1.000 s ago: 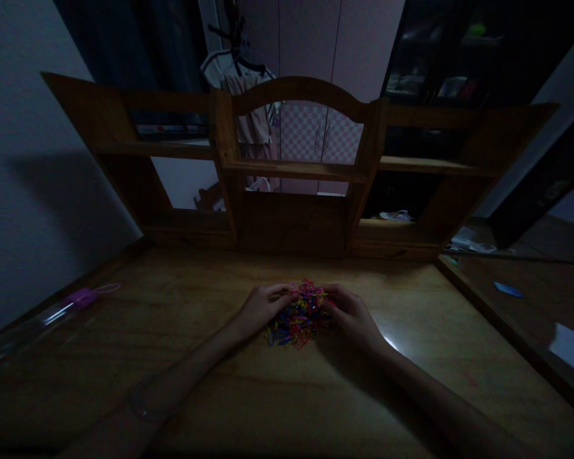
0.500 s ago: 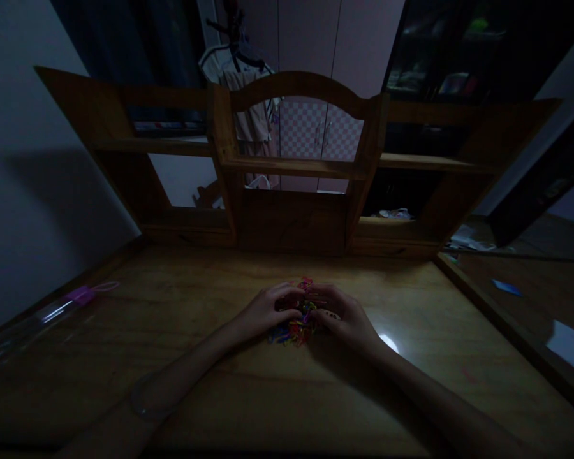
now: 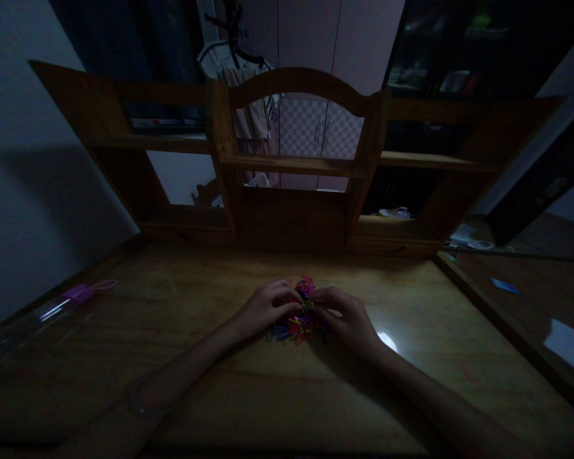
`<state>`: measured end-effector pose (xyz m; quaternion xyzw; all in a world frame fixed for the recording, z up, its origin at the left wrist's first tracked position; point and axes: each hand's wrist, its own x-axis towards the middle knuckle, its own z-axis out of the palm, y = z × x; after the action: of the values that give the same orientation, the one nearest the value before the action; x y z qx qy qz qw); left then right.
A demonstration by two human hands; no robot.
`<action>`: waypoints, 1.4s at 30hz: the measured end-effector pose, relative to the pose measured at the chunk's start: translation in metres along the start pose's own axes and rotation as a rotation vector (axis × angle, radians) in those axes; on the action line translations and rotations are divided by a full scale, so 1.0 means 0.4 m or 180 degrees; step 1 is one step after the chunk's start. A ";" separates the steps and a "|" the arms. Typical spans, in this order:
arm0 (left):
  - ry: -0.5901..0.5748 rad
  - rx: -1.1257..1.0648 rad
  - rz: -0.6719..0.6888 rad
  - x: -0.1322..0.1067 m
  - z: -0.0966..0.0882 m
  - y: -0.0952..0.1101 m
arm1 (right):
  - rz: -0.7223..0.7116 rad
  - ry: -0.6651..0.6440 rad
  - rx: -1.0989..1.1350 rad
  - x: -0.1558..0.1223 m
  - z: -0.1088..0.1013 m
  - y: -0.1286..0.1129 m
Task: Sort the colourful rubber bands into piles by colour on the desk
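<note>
A heap of small colourful rubber bands [image 3: 299, 328], in red, blue, yellow and pink, lies on the wooden desk in the middle of the head view. From the left, my left hand [image 3: 270, 309] reaches into the heap, thumb and fingertips pinched together on some of the bands. Opposite it, my right hand [image 3: 344, 315] also pinches, its fingertips at the bands and close to the left ones. Which bands each hand grips is too small and dark to make out. Beyond the fingertips shows a pinkish clump of the same bands.
A clear tube with a pink cap and loop [image 3: 79, 293] lies on the desk at the left. Wooden shelves [image 3: 291, 166] rise along the back edge. On a lower surface at the right are a blue card [image 3: 506, 285] and a white sheet [image 3: 571, 347].
The fingers of both hands have closed from a cupped shape around the heap into pinches at its middle. More of the pinkish clump shows behind them.
</note>
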<state>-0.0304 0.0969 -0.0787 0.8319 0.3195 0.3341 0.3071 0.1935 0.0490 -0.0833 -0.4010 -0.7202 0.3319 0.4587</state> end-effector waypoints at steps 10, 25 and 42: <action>-0.0055 0.0101 0.0249 -0.002 0.011 0.015 | -0.0169 -0.0083 -0.0179 0.000 0.006 -0.009; 0.0378 -0.0361 -0.0170 0.003 0.004 0.041 | -0.0578 -0.0176 -0.0510 0.001 0.013 -0.034; 0.0351 0.0228 0.0257 -0.004 0.021 0.044 | -0.0632 -0.0068 -0.0591 0.000 0.025 -0.022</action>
<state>-0.0194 0.0826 -0.0715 0.8349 0.3139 0.3798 0.2453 0.1816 0.0439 -0.0793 -0.3649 -0.7888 0.2210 0.4425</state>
